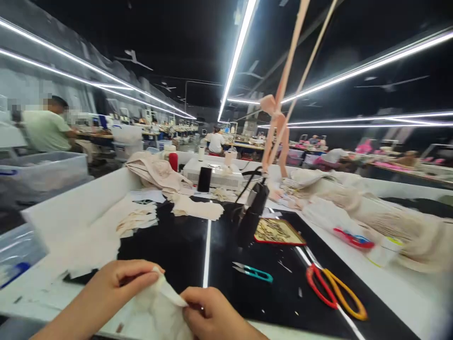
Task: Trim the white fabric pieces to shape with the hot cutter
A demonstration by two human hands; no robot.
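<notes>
A cream piece of fabric hangs between my two hands at the near edge of the table. My left hand pinches its upper left edge between thumb and fingers. Lower and to the right, my right hand grips the same edge, which is stretched between them. On the black mat beyond my right hand lie teal thread snips, with their blades pointing left. Further right are scissors with one red and one orange handle. Part of the fabric drops below the picture.
Cut cream pieces lie stacked at the left. A dark hand-held tool hangs from peach straps above the mat, near a red-rimmed tray of small pieces. A phone leans against a white box. Fabric bundles line the right side.
</notes>
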